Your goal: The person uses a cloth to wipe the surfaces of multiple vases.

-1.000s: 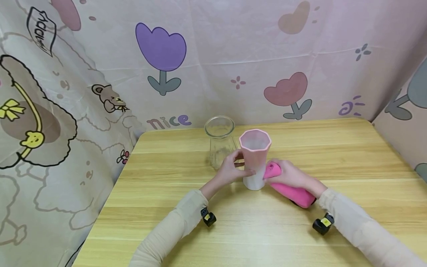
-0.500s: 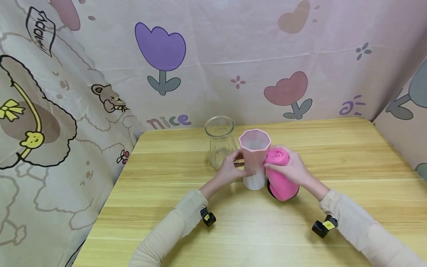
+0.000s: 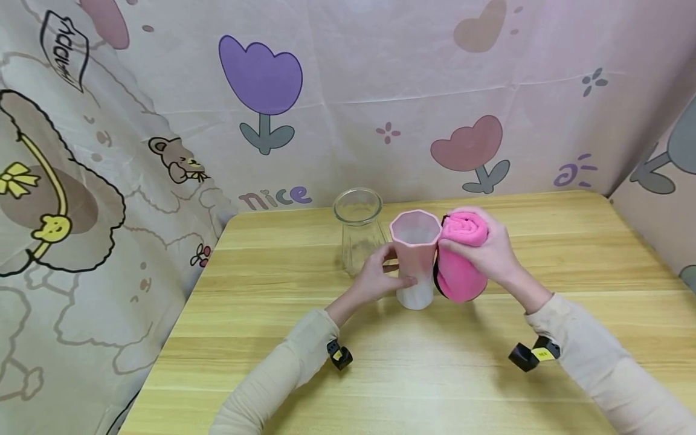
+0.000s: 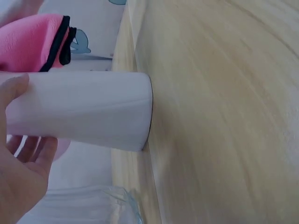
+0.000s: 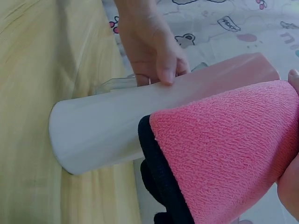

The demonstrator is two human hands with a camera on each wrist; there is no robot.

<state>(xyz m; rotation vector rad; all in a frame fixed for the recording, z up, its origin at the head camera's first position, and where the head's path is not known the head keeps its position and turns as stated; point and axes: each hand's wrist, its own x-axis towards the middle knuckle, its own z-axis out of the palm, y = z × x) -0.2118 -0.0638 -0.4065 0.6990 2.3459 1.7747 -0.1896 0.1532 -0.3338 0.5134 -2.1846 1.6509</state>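
Observation:
A tall vase, pink at the top and fading to white at its base, stands upright on the wooden table. My left hand grips its side from the left, thumb across the front. On the other side, my right hand holds a rolled pink towel with dark edging close against the vase's upper wall. In the right wrist view the towel covers part of the vase. Behind the left hand is a clear glass vase with a wide rim.
The wooden table reaches back to a printed cloth backdrop with flowers and lettering. A second stretch of patterned cloth hangs along the left side. Small black cameras sit on both wrists.
My right hand has carried the towel up along the vase's right side, from near its base to its rim, turning the roll more upright. The left hand and both vases have stayed put.

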